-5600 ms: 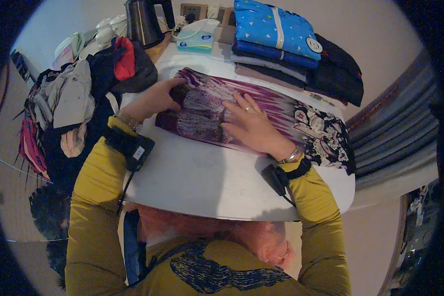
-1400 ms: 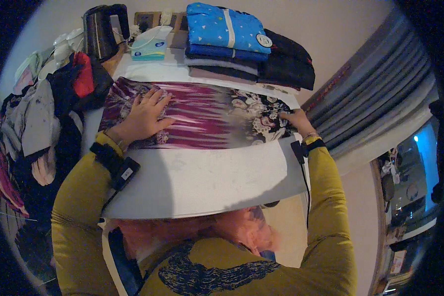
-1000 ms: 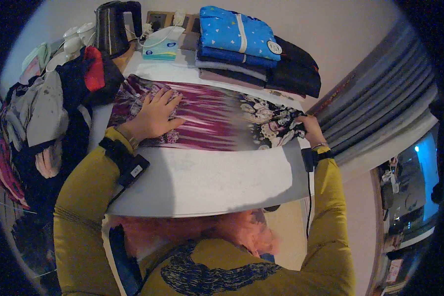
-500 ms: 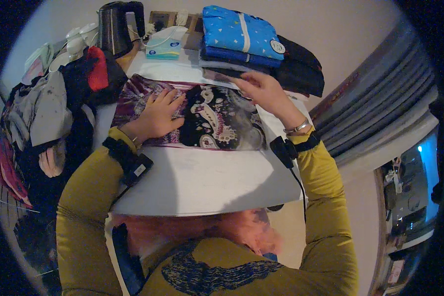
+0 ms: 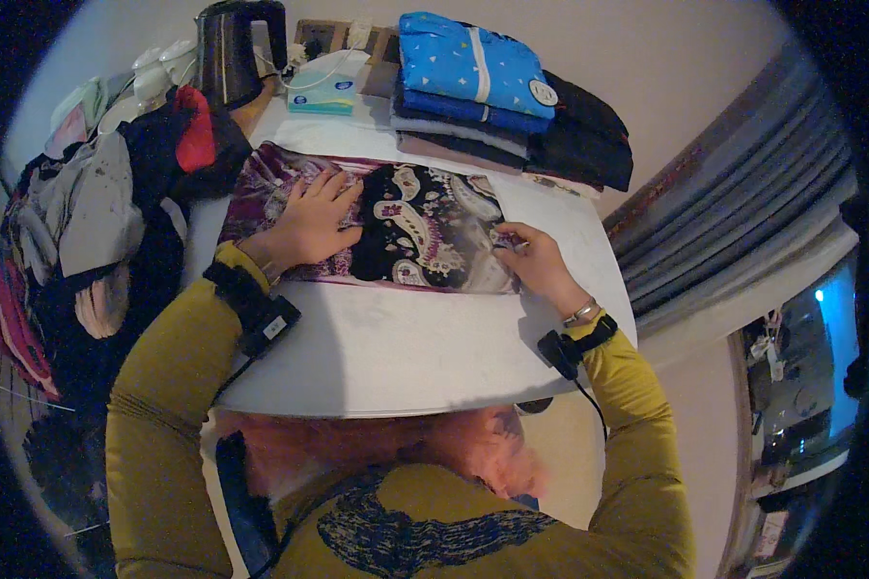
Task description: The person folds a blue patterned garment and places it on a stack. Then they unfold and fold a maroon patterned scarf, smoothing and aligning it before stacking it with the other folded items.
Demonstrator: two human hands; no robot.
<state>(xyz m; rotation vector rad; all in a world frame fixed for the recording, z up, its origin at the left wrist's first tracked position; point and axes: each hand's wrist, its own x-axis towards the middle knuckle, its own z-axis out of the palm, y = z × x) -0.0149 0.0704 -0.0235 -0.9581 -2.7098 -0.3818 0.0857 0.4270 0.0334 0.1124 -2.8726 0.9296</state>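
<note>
On the smooth white table (image 5: 396, 338), a thin purple-and-black patterned cloth garment (image 5: 434, 227) is lying doubled over, its folding seemingly part-done. The left hand (image 5: 309, 227) is pressing flat on it, fingers spread; the right hand (image 5: 541, 261) is pinching its right edge. Behind, a neat blue-topped stack of folded clothes (image 5: 473, 63) is sitting finished; a loose grey-and-black clothing heap (image 5: 97, 207) is lying unfolded at left. The stack's round white patch (image 5: 543, 92) is bearing marks too small to read.
</note>
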